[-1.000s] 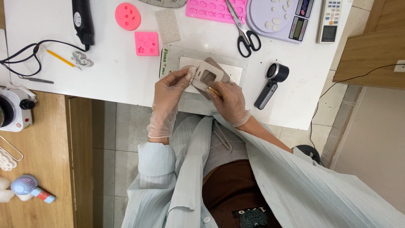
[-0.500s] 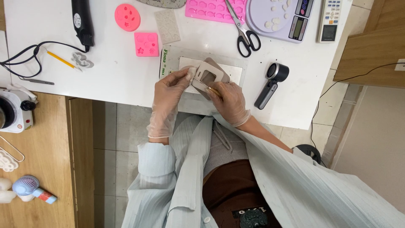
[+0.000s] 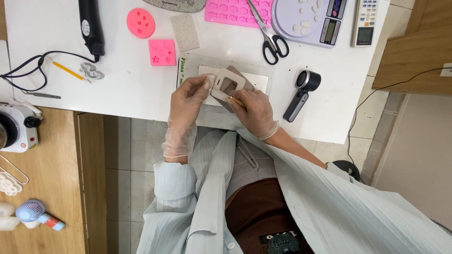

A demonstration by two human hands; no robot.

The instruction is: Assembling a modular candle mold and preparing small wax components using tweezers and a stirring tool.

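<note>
Both our gloved hands meet at the near edge of the white table (image 3: 117, 89), just above our pale blue sleeves. Our left hand (image 3: 186, 101) pinches the left edge of a beige leather tag (image 3: 228, 84) with a rectangular window cut in it, fingers closed on it. Our right hand (image 3: 254, 113) is curled around a thin tool (image 3: 234, 99), which we take for a needle or awl, its tip at the tag's lower edge. The tag sits tilted over a grey cutting mat (image 3: 235, 70) at the centre of the frame, a darker piece showing beneath it. We judge the piece already cut out and its edge now being worked; how much of the edge is done we cannot tell. A black handheld loupe (image 3: 301, 94) lies just right of the mat. Farther off, toward the top, lie scissors (image 3: 268, 33), a lilac scale (image 3: 308, 21), pink silicone moulds (image 3: 150, 37) and, upper left, a black corded tool (image 3: 90, 26) with a yellow pencil (image 3: 68, 71) near its cable.
</note>
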